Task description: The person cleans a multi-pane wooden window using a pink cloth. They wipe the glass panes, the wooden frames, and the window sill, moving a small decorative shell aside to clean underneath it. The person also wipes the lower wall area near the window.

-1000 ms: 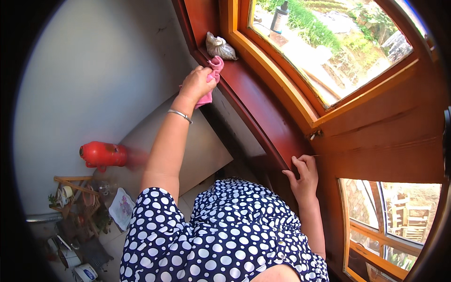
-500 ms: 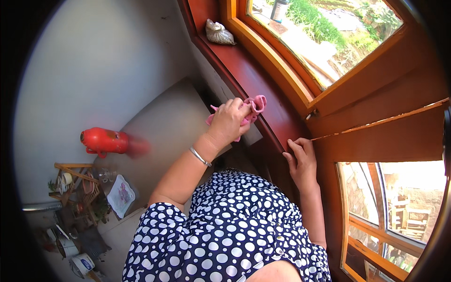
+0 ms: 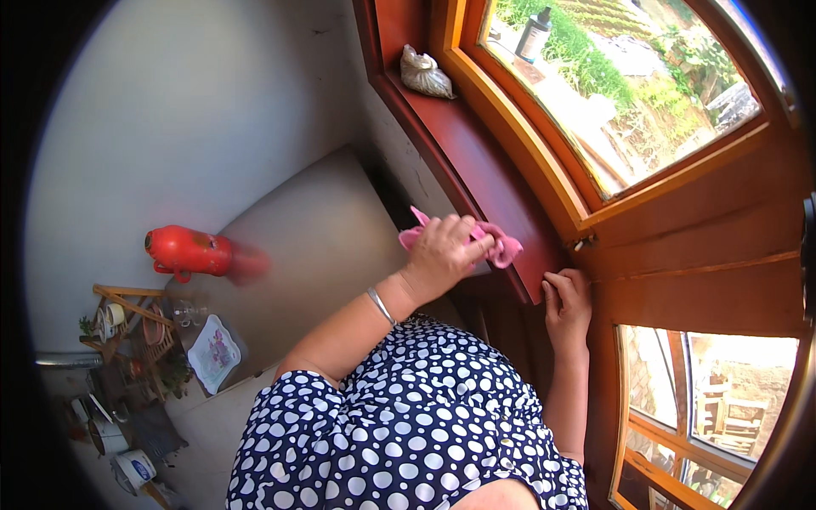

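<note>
My left hand [image 3: 444, 257] is closed around a crumpled pink cloth [image 3: 506, 249], pressing it against the front edge of a dark red wooden windowsill [image 3: 476, 166]. A silver bangle [image 3: 381, 306] circles the left wrist. Part of the cloth sticks out on both sides of the fingers. Just past the sill's near end, my right hand [image 3: 568, 308] rests its bent fingertips by the brown wooden panel [image 3: 697, 293]. Its thumb and forefinger are a little apart, and nothing shows between them. At the sill's far end sits a knotted clear plastic bag [image 3: 425, 73] with pale contents.
A grey-brown tabletop [image 3: 314, 221] lies to the left, carrying a red thermos flask [image 3: 183, 251] and a white floral tray [image 3: 214, 353]. Wooden racks [image 3: 127, 297] and pots are farther left. An orange-framed window [image 3: 586, 217] rises beside the sill; a dark bottle [image 3: 534, 36] stands outside.
My left hand has slid the pink cloth along the sill's edge toward its near end. The view has shifted slightly. My right hand stays near the sill's end.
</note>
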A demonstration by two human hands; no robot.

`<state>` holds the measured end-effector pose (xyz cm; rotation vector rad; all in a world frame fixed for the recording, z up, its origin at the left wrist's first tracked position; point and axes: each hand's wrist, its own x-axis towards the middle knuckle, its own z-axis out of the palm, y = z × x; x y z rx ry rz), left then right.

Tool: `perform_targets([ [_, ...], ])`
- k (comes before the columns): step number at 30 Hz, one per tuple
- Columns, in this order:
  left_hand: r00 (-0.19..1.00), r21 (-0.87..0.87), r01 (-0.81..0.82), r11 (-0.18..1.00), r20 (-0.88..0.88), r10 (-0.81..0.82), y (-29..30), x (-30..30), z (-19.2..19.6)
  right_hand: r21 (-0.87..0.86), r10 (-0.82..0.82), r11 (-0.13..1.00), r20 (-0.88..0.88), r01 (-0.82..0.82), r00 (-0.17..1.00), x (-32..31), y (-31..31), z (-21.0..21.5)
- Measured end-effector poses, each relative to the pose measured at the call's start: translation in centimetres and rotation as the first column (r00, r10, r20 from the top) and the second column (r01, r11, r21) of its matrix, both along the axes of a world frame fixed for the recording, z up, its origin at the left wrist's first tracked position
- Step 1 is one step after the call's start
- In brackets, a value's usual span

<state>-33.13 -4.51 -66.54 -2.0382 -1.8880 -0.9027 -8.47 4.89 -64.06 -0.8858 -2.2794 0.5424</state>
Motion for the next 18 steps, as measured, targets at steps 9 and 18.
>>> perform_targets([
  [9, 0.949, 0.046, -0.308, 0.950, -0.055, 0.310, 4.9, -13.4, -1.2, -0.043, -0.154, 0.987, -0.057, 0.152, 0.986, -1.1, 0.0, -1.7],
  [18, 0.870, 0.107, -0.476, 0.873, -0.088, 0.485, 9.4, -23.5, -2.2, -0.081, -0.266, 0.962, -0.041, 0.262, 0.963, -2.0, -0.7, -1.4],
])
